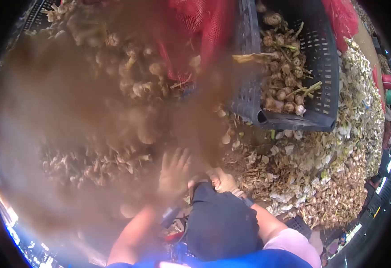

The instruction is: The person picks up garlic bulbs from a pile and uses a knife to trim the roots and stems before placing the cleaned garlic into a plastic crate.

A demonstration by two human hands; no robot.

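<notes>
A brown smear over the lens blurs much of the left and middle of the head view. Through it I make out my left hand (175, 169), its fingers stretched upward and apart, near the garlic pile (92, 163). Close beside it on the right, my right hand (225, 181) is curled closed above a dark cloth-covered shape (222, 223). What those fingers hold, if anything, is hidden. Both hands seem to wear pale gloves. Loose garlic bulbs (139, 87) with dry stalks lie ahead of my hands.
A black plastic crate (294, 119) holding garlic bulbs (287, 80) stands ahead on the right. Red mesh sacking (195, 27) lies beside it. Dry garlic skins (347, 111) and trimmings are heaped on the right, with another heap of small bulbs (338, 192) nearer.
</notes>
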